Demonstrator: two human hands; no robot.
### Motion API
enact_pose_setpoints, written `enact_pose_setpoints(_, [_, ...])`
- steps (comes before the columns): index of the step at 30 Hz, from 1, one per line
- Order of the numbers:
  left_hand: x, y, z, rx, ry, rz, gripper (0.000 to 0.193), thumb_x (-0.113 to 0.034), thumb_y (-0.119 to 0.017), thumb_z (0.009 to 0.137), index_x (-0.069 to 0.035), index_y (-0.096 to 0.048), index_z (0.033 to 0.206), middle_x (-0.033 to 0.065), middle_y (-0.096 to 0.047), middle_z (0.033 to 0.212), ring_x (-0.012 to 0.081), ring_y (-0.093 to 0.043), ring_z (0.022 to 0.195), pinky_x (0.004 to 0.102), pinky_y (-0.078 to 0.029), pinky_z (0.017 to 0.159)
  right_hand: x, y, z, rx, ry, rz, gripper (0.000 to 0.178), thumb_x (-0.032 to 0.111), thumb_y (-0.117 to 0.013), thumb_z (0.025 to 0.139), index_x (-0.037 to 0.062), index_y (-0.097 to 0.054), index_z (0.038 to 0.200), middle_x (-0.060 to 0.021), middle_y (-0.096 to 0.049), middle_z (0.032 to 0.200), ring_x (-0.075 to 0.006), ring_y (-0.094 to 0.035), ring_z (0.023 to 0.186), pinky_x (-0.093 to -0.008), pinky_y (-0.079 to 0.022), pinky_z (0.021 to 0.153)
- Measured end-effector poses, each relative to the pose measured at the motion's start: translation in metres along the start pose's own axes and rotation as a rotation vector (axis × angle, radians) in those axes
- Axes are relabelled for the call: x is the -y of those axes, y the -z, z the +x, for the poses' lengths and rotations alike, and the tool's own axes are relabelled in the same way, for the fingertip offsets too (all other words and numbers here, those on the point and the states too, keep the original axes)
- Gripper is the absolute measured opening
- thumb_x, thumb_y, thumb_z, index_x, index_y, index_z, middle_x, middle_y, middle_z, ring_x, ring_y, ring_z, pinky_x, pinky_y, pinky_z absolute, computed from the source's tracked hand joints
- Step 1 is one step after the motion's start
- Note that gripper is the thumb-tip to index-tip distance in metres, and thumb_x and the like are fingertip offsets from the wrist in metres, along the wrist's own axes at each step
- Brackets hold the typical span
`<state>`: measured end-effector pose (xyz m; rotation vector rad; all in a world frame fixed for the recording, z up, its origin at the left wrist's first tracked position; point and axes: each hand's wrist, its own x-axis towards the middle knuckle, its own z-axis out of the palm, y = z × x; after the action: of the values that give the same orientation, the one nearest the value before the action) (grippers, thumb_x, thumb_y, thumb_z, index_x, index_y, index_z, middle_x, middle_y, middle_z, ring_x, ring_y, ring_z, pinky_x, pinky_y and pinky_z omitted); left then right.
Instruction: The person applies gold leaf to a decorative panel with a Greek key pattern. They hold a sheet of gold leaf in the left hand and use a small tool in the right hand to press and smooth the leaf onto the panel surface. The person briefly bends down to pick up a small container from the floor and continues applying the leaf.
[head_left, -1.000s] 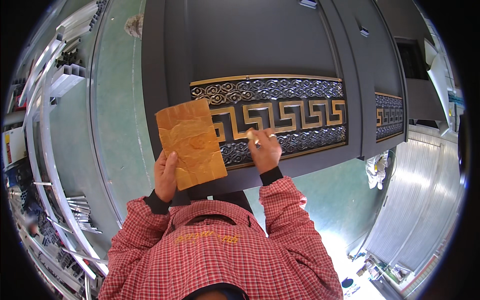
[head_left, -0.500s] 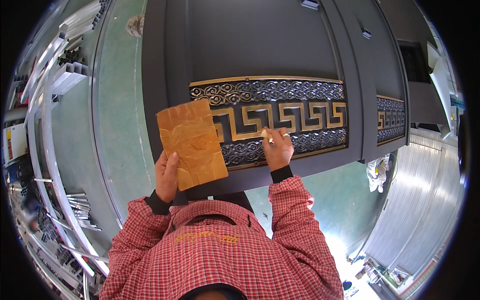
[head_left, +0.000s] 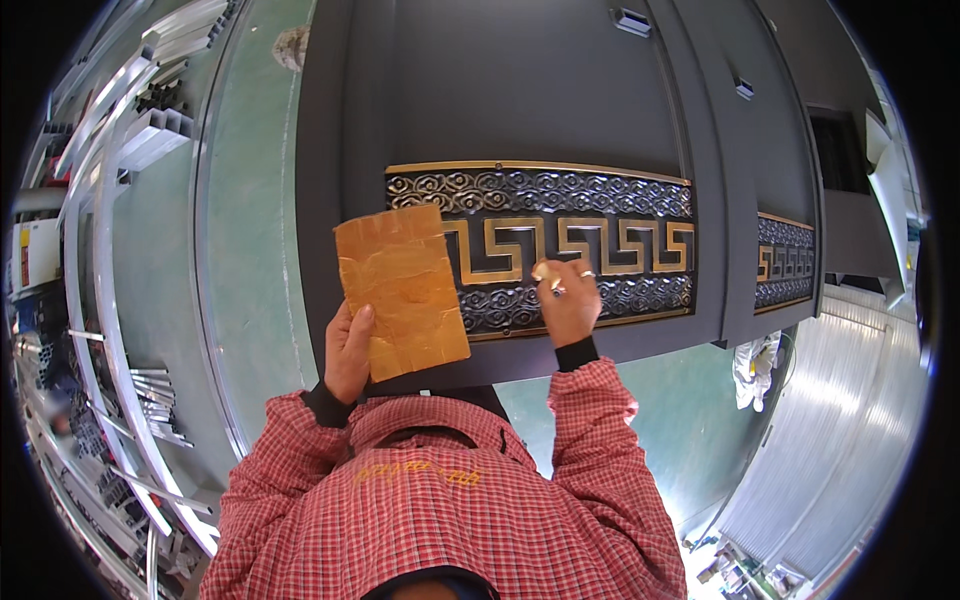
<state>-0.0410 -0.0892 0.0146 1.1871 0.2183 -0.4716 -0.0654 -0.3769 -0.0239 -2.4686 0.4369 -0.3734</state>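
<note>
My left hand (head_left: 349, 350) grips the lower left edge of a flat piece of brown cardboard (head_left: 405, 290), thumb on top. Its face is creased, with a golden tint. Between the fingertips of my right hand (head_left: 573, 308) is a small pale wad (head_left: 542, 272); its material is too small to make out. The wad is at the lower edge of a gold Greek-key pattern (head_left: 495, 277) on a dark grey panel (head_left: 520, 90). Dark embossed scroll bands (head_left: 570, 190) run above and below the pattern. The cardboard covers the pattern's left end.
A second, smaller ornamented section (head_left: 785, 262) lies to the right, its pattern partly gold. Metal profiles (head_left: 155, 140) are stacked along the left. A bundle of white material (head_left: 755, 370) is beyond the panel's right near edge, close to corrugated sheeting (head_left: 810, 420).
My right hand has shifted slightly right along the key pattern with the wad. The cardboard and my left hand also sit a little farther right in view, as the whole view has shifted.
</note>
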Motion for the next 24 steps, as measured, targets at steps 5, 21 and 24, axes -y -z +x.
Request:
enact_pose_setpoints(5, [0.003, -0.009, -0.004, 0.035, 0.015, 0.004, 0.032, -0.015, -0.039, 0.1, 0.003, -0.045, 0.126, 0.0081, -0.058, 0.116, 0.0126, -0.057, 0.101, 0.0265, -0.047, 0.087, 0.082, 0.038, 0.013, 0.092, 0.088, 0.326, 0.022, -0.003, -0.067, 0.068, 0.0045, -0.067, 0.089, -0.0065, -0.057, 0.084, -0.0197, -0.059, 0.069, -0.0279, -0.049, 0.058])
enact_pose_setpoints(21, [-0.004, -0.004, -0.011, 0.127, 0.009, -0.067, 0.032, -0.015, -0.04, 0.1, 0.003, -0.045, 0.126, 0.0086, -0.057, 0.117, 0.0131, -0.057, 0.102, 0.0278, -0.047, 0.088, 0.124, 0.039, -0.024, 0.231, 0.221, 0.259, 0.022, 0.002, -0.068, 0.065, 0.0097, -0.066, 0.086, -0.0049, -0.057, 0.081, -0.0211, -0.059, 0.067, -0.0315, -0.049, 0.055])
enact_pose_setpoints(24, [0.0, 0.011, -0.006, 0.067, -0.028, -0.051, 0.032, -0.014, -0.04, 0.1, 0.003, -0.045, 0.126, 0.0082, -0.058, 0.116, 0.0131, -0.057, 0.101, 0.0278, -0.047, 0.088, 0.09, 0.044, -0.016, 0.156, 0.067, 0.183, 0.023, -0.003, -0.066, 0.066, 0.0042, -0.067, 0.088, -0.0069, -0.057, 0.082, -0.0184, -0.058, 0.066, -0.0281, -0.048, 0.059])
